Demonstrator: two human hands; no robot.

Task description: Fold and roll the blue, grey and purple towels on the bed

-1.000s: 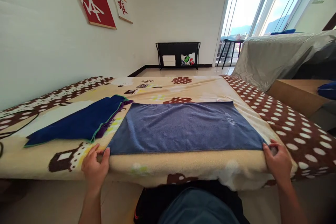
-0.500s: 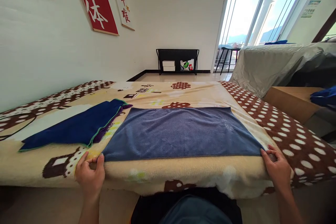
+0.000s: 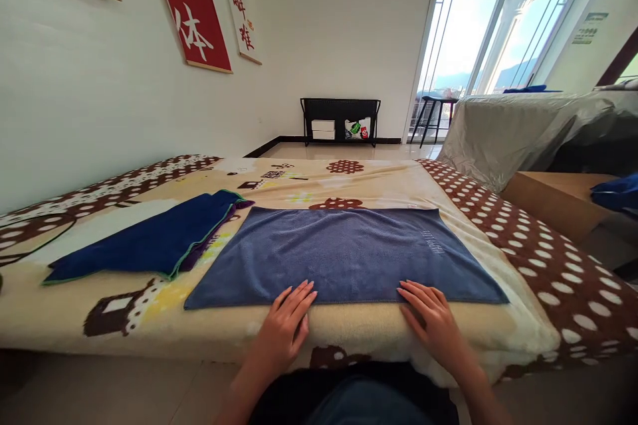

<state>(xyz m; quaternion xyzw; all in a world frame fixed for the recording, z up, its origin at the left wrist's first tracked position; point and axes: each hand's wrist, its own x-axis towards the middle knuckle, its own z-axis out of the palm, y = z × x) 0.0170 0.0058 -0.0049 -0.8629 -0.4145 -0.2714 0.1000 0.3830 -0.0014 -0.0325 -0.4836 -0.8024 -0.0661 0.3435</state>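
A grey-blue towel [image 3: 343, 249] lies spread on the patterned blanket [image 3: 239, 332], with a few soft wrinkles and small lettering at its right side. My left hand [image 3: 289, 319] rests on the towel's near edge, left of its middle, fingers stretched out. On the same edge farther right lies my right hand [image 3: 431, 319], its fingers extended over the cloth and the thumb lower down. Neither hand grips the fabric. Left of the towel is a folded dark blue cloth [image 3: 139, 239] with green edging, a purple layer showing beneath it.
A black rack [image 3: 341, 109] holding a white box stands by the far wall. Plastic sheeting [image 3: 478, 133] covers something at the right, near a cardboard box [image 3: 548, 199]. A black stool [image 3: 432, 116] stands by the glass door. Scrolls [image 3: 199, 20] hang on the left wall.
Both hands have let go of the towel's near corners and moved inward onto its near edge. The near corners now lie slightly farther apart, and the view has tilted a little.
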